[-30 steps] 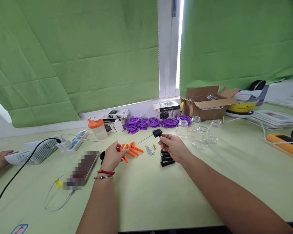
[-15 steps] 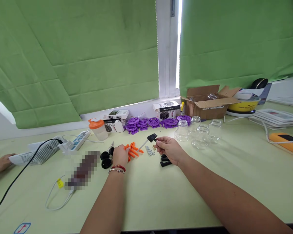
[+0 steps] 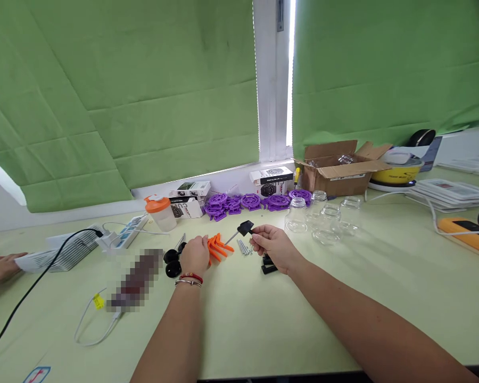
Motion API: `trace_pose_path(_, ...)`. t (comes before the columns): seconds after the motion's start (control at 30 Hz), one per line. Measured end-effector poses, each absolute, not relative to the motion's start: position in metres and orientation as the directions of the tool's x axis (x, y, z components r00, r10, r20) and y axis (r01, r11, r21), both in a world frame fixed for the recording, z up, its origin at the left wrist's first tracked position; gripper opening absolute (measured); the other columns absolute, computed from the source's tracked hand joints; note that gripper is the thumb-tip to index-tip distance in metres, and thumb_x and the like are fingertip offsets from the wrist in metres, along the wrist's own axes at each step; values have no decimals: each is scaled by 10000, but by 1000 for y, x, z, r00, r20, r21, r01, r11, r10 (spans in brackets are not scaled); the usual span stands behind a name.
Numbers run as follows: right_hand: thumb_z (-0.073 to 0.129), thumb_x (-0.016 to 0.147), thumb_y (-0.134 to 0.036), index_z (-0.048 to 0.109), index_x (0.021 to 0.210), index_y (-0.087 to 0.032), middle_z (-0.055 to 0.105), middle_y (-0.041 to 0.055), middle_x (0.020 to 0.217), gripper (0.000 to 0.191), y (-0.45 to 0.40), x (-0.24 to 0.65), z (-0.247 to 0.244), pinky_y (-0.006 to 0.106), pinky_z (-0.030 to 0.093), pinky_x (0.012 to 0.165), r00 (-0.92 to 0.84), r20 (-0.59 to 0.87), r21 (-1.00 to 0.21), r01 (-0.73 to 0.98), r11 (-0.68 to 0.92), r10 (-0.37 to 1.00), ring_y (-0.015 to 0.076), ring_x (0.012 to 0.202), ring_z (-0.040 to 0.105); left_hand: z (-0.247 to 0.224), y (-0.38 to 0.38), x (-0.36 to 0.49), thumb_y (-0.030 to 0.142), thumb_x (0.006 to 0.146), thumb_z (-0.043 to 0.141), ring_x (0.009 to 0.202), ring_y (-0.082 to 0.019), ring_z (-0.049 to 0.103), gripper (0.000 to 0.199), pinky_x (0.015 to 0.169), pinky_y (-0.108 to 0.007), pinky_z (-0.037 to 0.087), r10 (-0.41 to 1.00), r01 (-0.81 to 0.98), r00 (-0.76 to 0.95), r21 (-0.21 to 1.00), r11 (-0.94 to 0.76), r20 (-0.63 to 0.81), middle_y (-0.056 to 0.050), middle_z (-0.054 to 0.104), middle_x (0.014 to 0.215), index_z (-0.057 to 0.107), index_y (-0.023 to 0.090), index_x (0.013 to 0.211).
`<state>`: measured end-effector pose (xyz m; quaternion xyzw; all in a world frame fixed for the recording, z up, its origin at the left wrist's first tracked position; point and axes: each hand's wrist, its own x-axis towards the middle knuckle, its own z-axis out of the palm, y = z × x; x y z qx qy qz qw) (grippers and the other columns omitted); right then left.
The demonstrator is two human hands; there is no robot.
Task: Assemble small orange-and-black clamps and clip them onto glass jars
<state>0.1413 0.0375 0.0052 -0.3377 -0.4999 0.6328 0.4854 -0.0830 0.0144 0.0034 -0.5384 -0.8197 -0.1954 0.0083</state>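
Observation:
My right hand pinches a black plastic part between thumb and fingertips, above the table. A thin metal rod runs from that part down to the left, toward the orange pieces. My left hand is lowered between black round parts and a cluster of orange plastic pieces; its fingertips are mostly hidden, so a hold cannot be made out. Between the hands lie several metal screws. Black bar-shaped parts lie under my right hand, partly covered by it.
Purple plastic parts line the back, near small printed boxes. Clear jars and a cardboard box stand right. Left are an orange-lidded shaker, a power strip, cables and another person's hand at a white slatted object.
My right hand has shifted slightly left and down with the black part. My left hand has drawn back a little to the left, showing more of the orange pieces.

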Motion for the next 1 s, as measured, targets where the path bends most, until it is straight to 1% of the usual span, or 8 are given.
trace_pose_path(0.03, 669, 703, -256, 574, 860, -155, 633, 10, 676, 210, 36, 139, 3, 229, 414, 498, -300, 95, -965, -261, 15, 949, 104, 545, 549, 8, 10, -80, 463, 915, 229, 794, -248, 628, 486, 624, -319, 429, 883, 887, -390, 364, 283, 262, -126, 664, 832, 602, 170, 806)
trace_pose_path(0.1, 655, 701, -220, 594, 855, -167, 618, -9, 668, 174, 31, 133, -2, 239, 424, 535, -315, 184, -973, -194, 126, 931, 110, 568, 550, 17, 0, -72, 522, 905, 226, 675, -192, 613, 503, 572, -285, 424, 909, 784, -286, 620, 41, 302, -78, 637, 747, 582, 173, 840)
trace_pose_path(0.17, 623, 717, -180, 623, 831, -178, 610, -19, 657, 114, 22, 126, -7, 247, 427, 582, -351, 289, -956, -63, 285, 891, 115, 596, 547, 27, -11, -65, 562, 885, 254, 546, -147, 576, 489, 479, -255, 397, 973, 512, -121, 852, -110, 198, -33, 609, 715, 532, 177, 1004)
trace_pose_path(0.23, 576, 755, -156, 654, 818, -192, 633, -14, 689, 107, 11, 119, -9, 255, 429, 641, -430, 383, -885, 85, 459, 818, 125, 646, 561, 36, -24, -62, 552, 812, 458, 543, -134, 570, 456, 452, -229, 387, 997, 386, 55, 919, -76, 60, -10, 597, 720, 467, 187, 1086)
trace_pose_path(0.33, 527, 822, -186, 675, 920, -214, 686, 15, 861, 180, -5, 113, -9, 272, 443, 732, -607, 392, -768, 198, 609, 692, 155, 774, 604, 46, -41, -66, 429, 682, 654, 602, -132, 569, 447, 468, -212, 382, 996, 560, 73, 828, 8, -59, 0, 590, 760, 465, 198, 1015)
trace_pose_path(0.5, 576, 827, -341, 575, 1207, -182, 638, 99, 1145, 412, -15, 113, -8, 338, 452, 869, -825, 195, -635, 307, 709, 531, 243, 1022, 587, 37, -57, -95, 345, 679, 599, 565, -130, 509, 292, 497, -234, 362, 982, 831, -166, 524, 190, -92, 29, 540, 676, 451, 195, 882)
trace_pose_path(0.67, 554, 848, -296, 624, 1140, -169, 593, 91, 1239, 326, -12, 114, -8, 321, 406, 972, -918, 109, -548, 264, 794, 380, 228, 1134, 536, 19, -51, -116, 397, 745, 506, 602, -155, 519, 204, 518, -246, 349, 966, 896, -256, 363, 254, -44, 9, 555, 665, 443, 203, 764)
trace_pose_path(1.0, 584, 836, -282, 639, 1090, -150, 610, 97, 1206, 291, -10, 116, -3, 302, 425, 926, -936, 71, -493, 267, 828, 344, 218, 1112, 552, 20, -45, -104, 364, 858, 376, 801, -256, 639, 243, 608, -304, 407, 972, 971, -236, 19, 237, -8, -118, 659, 894, 539, 185, 879)
